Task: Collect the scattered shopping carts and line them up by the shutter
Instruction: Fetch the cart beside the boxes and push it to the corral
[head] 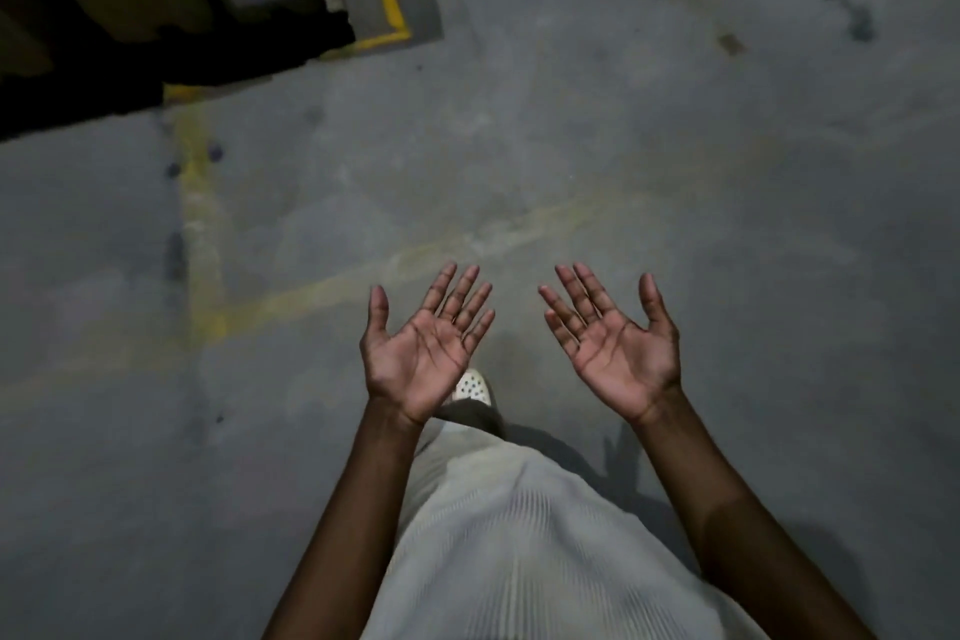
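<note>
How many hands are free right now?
2. Left hand at lower centre, right hand to its right; both palm-up, fingers spread, holding nothing.

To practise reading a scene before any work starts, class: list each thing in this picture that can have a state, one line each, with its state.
left hand: open, palm up, holds nothing
right hand: open, palm up, holds nothing
white shoe: on the floor, partly hidden behind the left hand
yellow floor line: worn and faded
concrete floor: stained with dark marks
</note>
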`<state>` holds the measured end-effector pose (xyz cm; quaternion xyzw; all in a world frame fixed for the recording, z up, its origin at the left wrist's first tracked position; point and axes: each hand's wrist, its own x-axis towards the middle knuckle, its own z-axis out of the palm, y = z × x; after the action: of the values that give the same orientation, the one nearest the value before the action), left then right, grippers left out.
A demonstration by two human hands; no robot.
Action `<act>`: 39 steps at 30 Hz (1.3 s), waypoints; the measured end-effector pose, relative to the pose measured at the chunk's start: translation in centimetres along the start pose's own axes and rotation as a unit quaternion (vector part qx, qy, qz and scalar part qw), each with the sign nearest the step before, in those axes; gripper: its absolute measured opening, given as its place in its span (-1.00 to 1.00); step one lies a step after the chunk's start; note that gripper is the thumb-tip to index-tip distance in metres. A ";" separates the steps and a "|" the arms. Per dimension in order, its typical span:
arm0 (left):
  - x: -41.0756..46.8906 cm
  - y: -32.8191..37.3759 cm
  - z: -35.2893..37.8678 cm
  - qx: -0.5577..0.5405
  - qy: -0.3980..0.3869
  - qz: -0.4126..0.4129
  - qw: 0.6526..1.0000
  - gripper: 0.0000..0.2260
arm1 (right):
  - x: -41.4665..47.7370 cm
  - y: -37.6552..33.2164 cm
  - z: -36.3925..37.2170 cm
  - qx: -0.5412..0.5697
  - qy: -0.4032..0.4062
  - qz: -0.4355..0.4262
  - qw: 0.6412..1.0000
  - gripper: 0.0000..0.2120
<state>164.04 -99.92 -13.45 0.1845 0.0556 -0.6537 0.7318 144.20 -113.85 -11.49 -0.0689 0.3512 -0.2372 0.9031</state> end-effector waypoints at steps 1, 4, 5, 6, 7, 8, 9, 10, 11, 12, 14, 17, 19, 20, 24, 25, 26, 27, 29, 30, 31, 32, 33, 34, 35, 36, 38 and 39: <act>3.1 1.7 1.5 0.005 0.002 -0.008 1.000 -0.21 | 1.9 -2.0 1.7 0.008 -0.002 -0.009 1.000 -0.29; 11.4 5.9 6.7 0.030 0.002 -0.042 0.999 -0.21 | 6.0 -7.2 6.1 0.041 -0.011 -0.039 0.998 -0.29; 13.9 7.0 8.3 0.040 -0.003 -0.055 0.998 -0.21 | 7.2 -8.5 7.2 0.053 -0.013 -0.049 0.997 -0.29; 16.4 8.0 9.7 0.050 -0.009 -0.067 0.996 -0.21 | 8.6 -9.8 8.0 0.062 -0.012 -0.058 0.996 -0.29; 18.8 8.9 10.9 0.055 -0.016 -0.081 0.995 -0.21 | 10.1 -11.1 8.7 0.071 -0.012 -0.064 0.995 -0.29; 21.3 9.9 11.9 0.058 -0.022 -0.092 0.994 -0.21 | 11.8 -12.5 9.3 0.078 -0.012 -0.067 0.995 -0.28; 23.7 10.8 12.6 0.061 -0.027 -0.101 0.993 -0.21 | 13.7 -13.9 9.9 0.078 -0.012 -0.069 0.994 -0.28; 26.2 11.6 13.2 0.065 -0.032 -0.107 0.992 -0.21 | 15.7 -15.4 10.6 0.072 -0.008 -0.074 0.995 -0.28; 28.7 12.4 13.5 0.069 -0.037 -0.111 0.991 -0.21 | 17.8 -17.0 11.1 0.057 0.001 -0.081 0.995 -0.28; 31.3 13.2 13.7 0.074 -0.040 -0.111 0.990 -0.22 | 19.9 -18.6 11.6 0.039 0.013 -0.091 0.995 -0.29; 36.8 14.9 14.3 0.094 -0.034 -0.103 0.990 -0.22 | 24.5 -22.0 12.5 0.017 0.024 -0.099 0.995 -0.30; 45.4 17.5 15.9 0.130 -0.007 -0.099 0.987 -0.25 | 31.9 -28.3 15.0 -0.009 0.000 -0.097 0.995 -0.34; 50.9 19.5 17.3 0.177 0.001 -0.096 0.979 -0.27 | 36.9 -33.2 17.5 -0.060 -0.014 -0.097 0.993 -0.38; 53.6 20.5 17.9 0.197 -0.005 -0.092 0.976 -0.27 | 39.3 -35.7 19.1 -0.090 -0.029 -0.100 0.991 -0.40; 63.3 24.8 22.0 0.271 0.020 -0.067 0.960 -0.31 | 47.7 -43.5 27.4 -0.270 -0.052 -0.083 0.958 -0.45; 65.2 25.8 22.9 0.280 0.027 -0.057 0.958 -0.32 | 49.5 -44.8 29.4 -0.313 -0.052 -0.078 0.945 -0.46; 67.3 26.9 23.7 0.291 0.033 -0.042 0.955 -0.34 | 51.5 -45.8 31.3 -0.353 -0.058 -0.074 0.931 -0.47; 69.5 27.9 24.3 0.301 0.035 -0.030 0.953 -0.36 | 53.6 -46.7 32.9 -0.389 -0.066 -0.073 0.916 -0.48; 74.3 29.6 25.4 0.314 0.029 -0.027 0.949 -0.37 | 57.7 -48.0 35.8 -0.448 -0.078 -0.066 0.888 -0.47; 76.8 30.2 25.9 0.321 0.032 -0.030 0.946 -0.37 | 59.9 -48.5 37.0 -0.468 -0.084 -0.060 0.878 -0.46; 79.5 31.1 26.2 0.326 0.043 -0.030 0.944 -0.36 | 62.2 -49.1 38.2 -0.487 -0.090 -0.054 0.867 -0.45; 82.2 32.0 26.4 0.322 0.052 -0.027 0.945 -0.34 | 64.7 -49.8 39.3 -0.509 -0.097 -0.052 0.853 -0.43; 84.9 33.2 26.4 0.315 0.056 -0.024 0.947 -0.33 | 67.2 -50.7 40.4 -0.531 -0.098 -0.057 0.840 -0.40; 87.6 34.8 26.3 0.310 0.057 -0.023 0.949 -0.31 | 69.7 -51.8 41.6 -0.547 -0.093 -0.066 0.829 -0.36; 90.4 36.6 26.6 0.301 0.052 -0.026 0.952 -0.27 | 72.3 -53.3 43.0 -0.556 -0.087 -0.069 0.824 -0.32; 93.2 38.7 27.1 0.295 0.046 -0.035 0.954 -0.23 | 74.7 -54.9 44.6 -0.558 -0.079 -0.064 0.824 -0.30; 98.3 43.2 28.7 0.296 0.032 -0.056 0.953 -0.17 | 78.9 -57.9 47.9 -0.567 -0.064 -0.065 0.819 -0.29; 101.0 45.5 29.7 0.301 0.019 -0.063 0.951 -0.17 | 81.1 -59.4 49.6 -0.572 -0.065 -0.077 0.814 -0.30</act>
<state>217.83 -201.10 -9.58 0.4047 -0.1187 -0.6813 0.5983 206.70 -206.81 -6.09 -0.6152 0.3577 -0.0570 0.7003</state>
